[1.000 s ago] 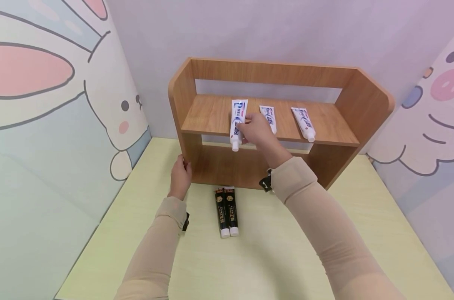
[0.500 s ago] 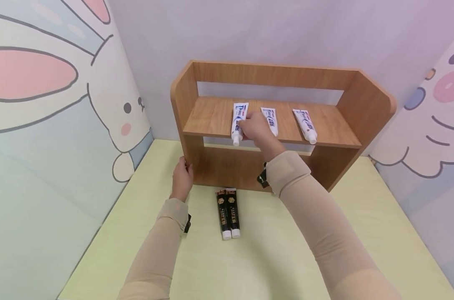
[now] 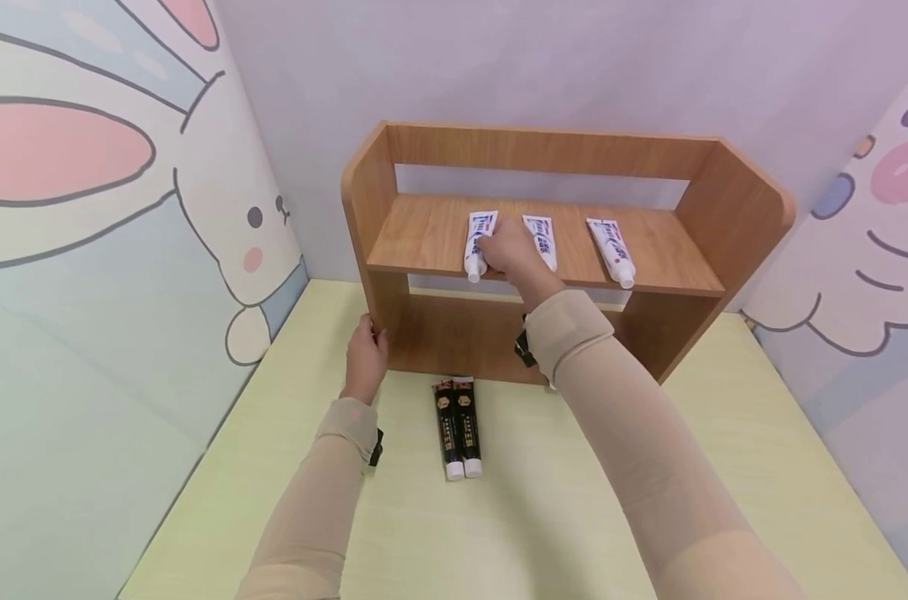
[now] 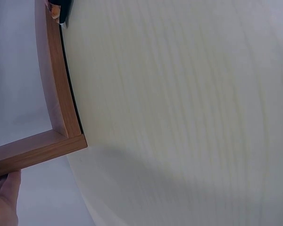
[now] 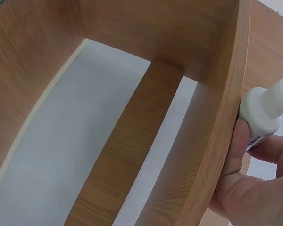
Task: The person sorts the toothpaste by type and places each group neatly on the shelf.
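Observation:
A white toothpaste tube (image 3: pixel 478 242) with blue print lies at the left part of the upper shelf, its cap toward the front edge. My right hand (image 3: pixel 516 250) pinches it from the right side. Seen from the right wrist, the white cap end (image 5: pixel 260 113) juts past the board's edge, between thumb and fingers. My left hand (image 3: pixel 366 358) holds the left side panel (image 3: pixel 360 200) of the wooden shelf unit; from the left wrist, part of that hand (image 4: pixel 4 202) touches the panel, the remaining fingers mostly hidden.
Two more white toothpaste tubes, one in the middle (image 3: pixel 541 242) and one on the right (image 3: pixel 611 252), lie on the upper shelf. Two black tubes (image 3: pixel 457 427) lie side by side on the pale table (image 3: pixel 424 542) before the unit. Something small and white peeks out beside my right sleeve.
My right hand has moved the white toothpaste tube back and down onto the upper shelf. My left hand stays at the side panel.

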The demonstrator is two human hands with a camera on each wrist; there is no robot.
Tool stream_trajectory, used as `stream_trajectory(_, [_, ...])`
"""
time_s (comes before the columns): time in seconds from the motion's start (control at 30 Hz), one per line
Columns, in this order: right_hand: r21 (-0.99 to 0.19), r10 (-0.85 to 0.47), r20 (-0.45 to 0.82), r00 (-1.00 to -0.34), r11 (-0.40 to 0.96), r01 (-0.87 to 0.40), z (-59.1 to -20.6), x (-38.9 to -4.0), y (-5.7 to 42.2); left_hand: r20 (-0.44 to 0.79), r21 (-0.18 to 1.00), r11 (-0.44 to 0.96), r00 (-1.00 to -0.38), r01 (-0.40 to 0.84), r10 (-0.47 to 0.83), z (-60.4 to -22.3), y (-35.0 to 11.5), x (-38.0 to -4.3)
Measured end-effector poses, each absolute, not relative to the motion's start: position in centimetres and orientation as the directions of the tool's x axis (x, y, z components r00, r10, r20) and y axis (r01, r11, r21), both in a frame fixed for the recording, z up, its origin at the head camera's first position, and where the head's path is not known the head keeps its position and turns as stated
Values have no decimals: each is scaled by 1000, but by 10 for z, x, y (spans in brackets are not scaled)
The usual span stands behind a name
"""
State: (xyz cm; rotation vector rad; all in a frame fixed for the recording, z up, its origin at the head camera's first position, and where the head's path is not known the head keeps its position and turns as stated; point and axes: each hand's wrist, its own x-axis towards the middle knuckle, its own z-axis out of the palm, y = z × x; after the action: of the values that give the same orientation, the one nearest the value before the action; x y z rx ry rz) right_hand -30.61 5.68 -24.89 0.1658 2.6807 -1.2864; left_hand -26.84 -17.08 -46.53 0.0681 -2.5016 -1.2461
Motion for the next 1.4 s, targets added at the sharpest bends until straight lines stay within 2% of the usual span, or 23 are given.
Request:
stream_trajectory(0.33, [-713, 43, -208, -977, 677, 181, -249, -314, 55, 255, 793, 602, -949, 94, -188, -467, -170, -269])
stream_trajectory(0.77, [-667, 10, -196, -981, 731, 141, -251, -317, 57, 279, 781, 614, -943, 113, -182, -467, -172, -272])
stream_trajectory(1.13, [-728, -39, -157, -987, 680, 89, -254, -312, 64, 251, 787, 610, -950, 89, -186, -469, -170, -272])
stream_trajectory(1.4, [-809, -50, -120, -992, 584, 68, -257, -301, 65, 251, 790, 608, -949, 86, -192, -469, -171, -274])
